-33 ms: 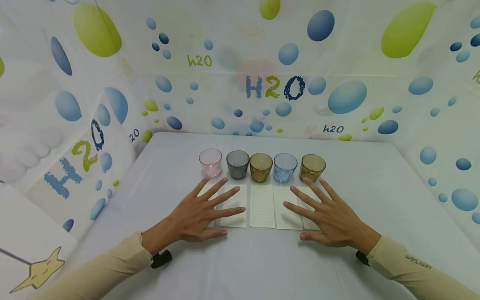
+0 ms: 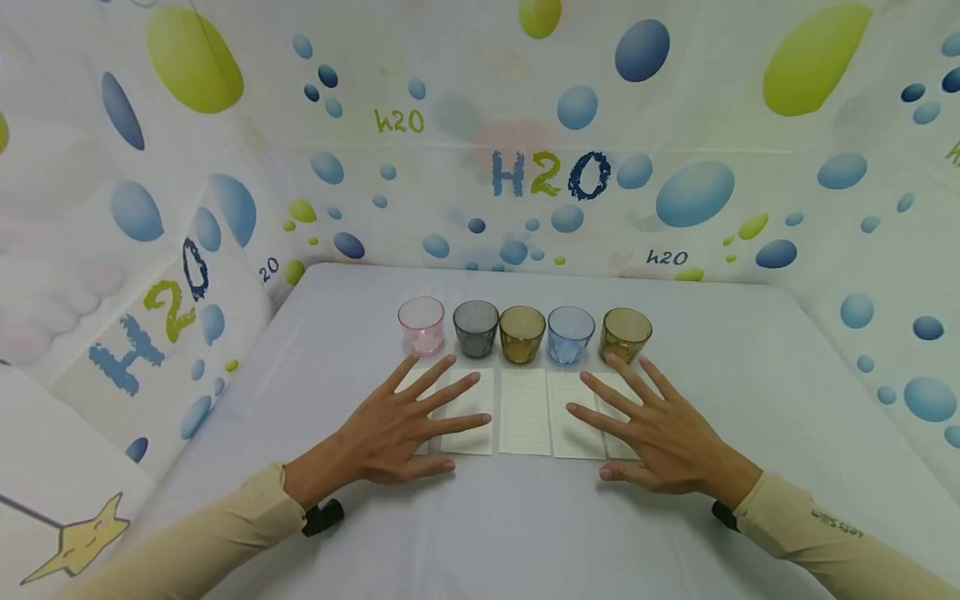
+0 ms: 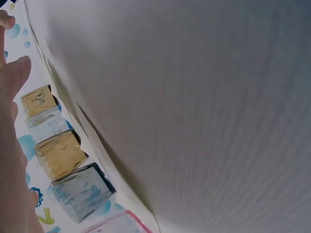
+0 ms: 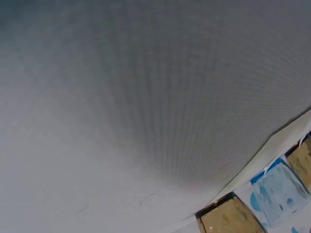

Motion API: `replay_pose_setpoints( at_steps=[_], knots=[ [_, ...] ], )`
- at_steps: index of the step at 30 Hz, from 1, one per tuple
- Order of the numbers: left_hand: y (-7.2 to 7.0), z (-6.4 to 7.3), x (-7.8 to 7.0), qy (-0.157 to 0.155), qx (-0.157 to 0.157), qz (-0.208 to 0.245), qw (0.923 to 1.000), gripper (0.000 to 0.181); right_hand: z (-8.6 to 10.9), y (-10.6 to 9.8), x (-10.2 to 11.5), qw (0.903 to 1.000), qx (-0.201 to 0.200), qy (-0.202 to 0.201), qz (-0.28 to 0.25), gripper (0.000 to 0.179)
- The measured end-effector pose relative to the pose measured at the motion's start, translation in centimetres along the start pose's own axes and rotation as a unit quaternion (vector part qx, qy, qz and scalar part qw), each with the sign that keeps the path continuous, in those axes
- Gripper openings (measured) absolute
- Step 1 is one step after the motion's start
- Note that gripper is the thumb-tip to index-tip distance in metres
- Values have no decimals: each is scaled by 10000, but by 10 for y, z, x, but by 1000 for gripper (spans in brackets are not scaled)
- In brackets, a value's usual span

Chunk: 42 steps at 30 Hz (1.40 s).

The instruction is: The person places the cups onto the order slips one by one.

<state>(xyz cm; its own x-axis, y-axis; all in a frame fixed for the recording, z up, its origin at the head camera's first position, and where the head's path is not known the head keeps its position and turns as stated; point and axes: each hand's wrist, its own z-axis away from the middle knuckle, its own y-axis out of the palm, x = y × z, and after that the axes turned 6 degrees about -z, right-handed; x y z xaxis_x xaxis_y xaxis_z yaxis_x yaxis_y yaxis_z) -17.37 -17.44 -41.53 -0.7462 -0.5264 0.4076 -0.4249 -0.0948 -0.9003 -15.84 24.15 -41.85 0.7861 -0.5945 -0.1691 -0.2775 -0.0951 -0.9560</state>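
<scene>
the left hand (image 2: 401,429) is held palm down over the two leftmost paper cards (image 2: 523,412), fingers straight and fanned wide, thumb pointing inward toward the near edge of the row. the right hand (image 2: 667,442) mirrors it over the two rightmost cards, its fingers also splayed wide. both forearms come in from the near corners in beige sleeves (image 2: 217,529), and shadows fall beneath the hands.

beyond the fingertips five see-through glasses stand upright in a row on the white table (image 2: 517,533), mouths up: a pink glass (image 2: 422,329), a grey glass (image 2: 476,330), an amber glass (image 2: 522,335), a blue glass (image 2: 571,336) and a second amber glass (image 2: 626,332). a right fingertip overlaps this last one; whether it touches, i cannot tell
</scene>
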Motion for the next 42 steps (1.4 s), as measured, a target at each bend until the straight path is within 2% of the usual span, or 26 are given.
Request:
replay_pose_setpoints(
  at_steps=[13,21,27,36,42],
  knots=[
    [0,-6,-3,124,88,-12,9999,73,0,-2,-3,10000,37,-28,57,81],
    [-1,-13,1,122,-6,63,9999,74,-4,-5,-5,9998,107,48,164,84],
    [-1,-20,5,151,42,45,9999,78,-10,-7,-5,9997,126,156,122,87],
    [-7,-31,12,-3,-155,258,9995,74,-25,-7,-5,9999,66,-8,142,87],
    [-8,-38,11,-172,-173,321,9992,73,-30,-7,-7,9997,14,175,139,87]
  ],
)
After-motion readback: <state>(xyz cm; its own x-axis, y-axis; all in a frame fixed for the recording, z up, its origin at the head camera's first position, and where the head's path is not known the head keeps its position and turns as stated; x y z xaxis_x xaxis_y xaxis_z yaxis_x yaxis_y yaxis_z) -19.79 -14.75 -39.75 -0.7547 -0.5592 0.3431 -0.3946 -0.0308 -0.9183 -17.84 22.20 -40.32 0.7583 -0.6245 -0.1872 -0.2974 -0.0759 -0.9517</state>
